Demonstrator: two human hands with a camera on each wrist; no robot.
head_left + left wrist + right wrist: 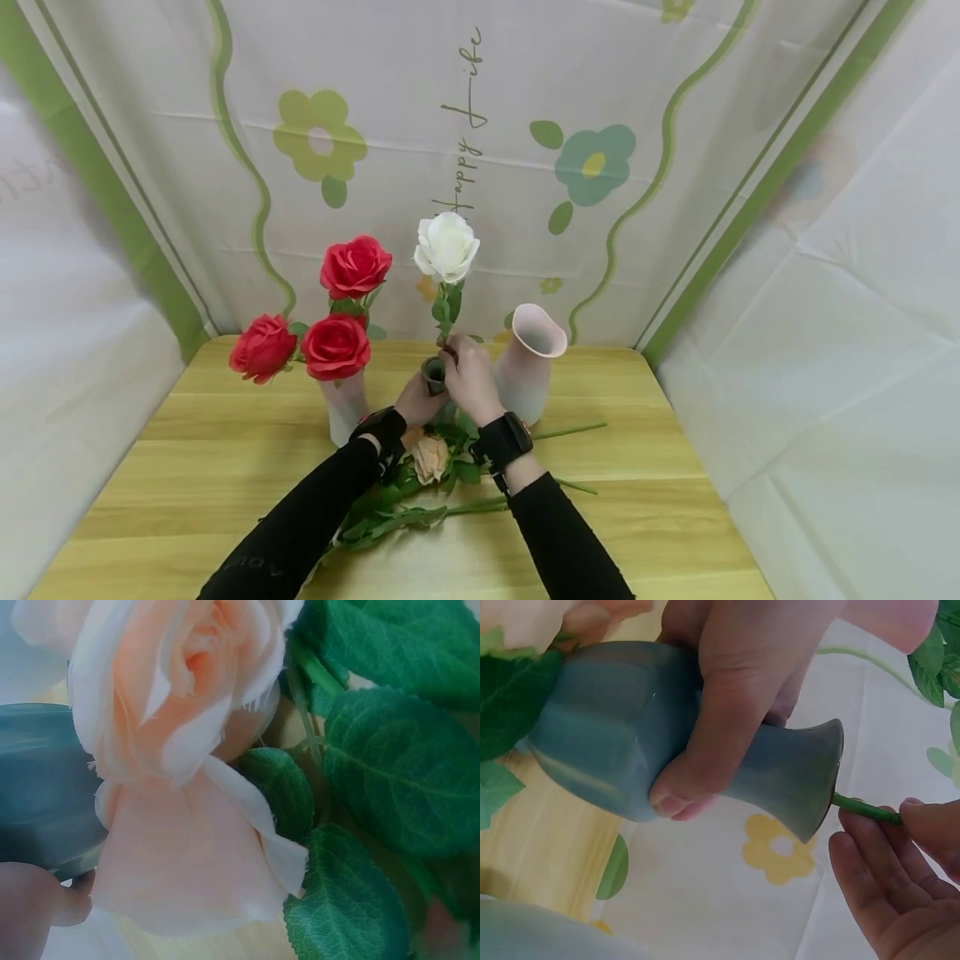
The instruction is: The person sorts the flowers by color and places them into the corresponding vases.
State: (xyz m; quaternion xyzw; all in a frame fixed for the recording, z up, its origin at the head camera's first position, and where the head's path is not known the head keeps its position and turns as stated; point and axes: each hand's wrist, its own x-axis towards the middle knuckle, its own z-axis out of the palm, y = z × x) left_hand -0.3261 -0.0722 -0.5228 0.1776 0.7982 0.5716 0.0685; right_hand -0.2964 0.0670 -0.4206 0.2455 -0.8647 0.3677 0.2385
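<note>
In the head view, my left hand (422, 402) grips a small blue-green vase (433, 372) near the middle of the table. The right wrist view shows the left thumb and fingers wrapped around the neck and shoulder of this glazed vase (619, 731). My right hand (472, 382) pinches the green stem (870, 810) of a white rose (447, 247), which stands upright above the vase. At the flared mouth, the stem meets the rim. Just below the hands lies a peach rose (430, 458); its petals (187, 855) and leaves fill much of the left wrist view.
Red roses (337, 346) stand in a pink-and-white vase (347, 412) at the left. A taller pink-to-grey vase (522, 387) is close to the right hand. Loose stems (570, 431) and leaves lie across the wooden table (645, 500). Printed cloth (405, 108) hangs behind.
</note>
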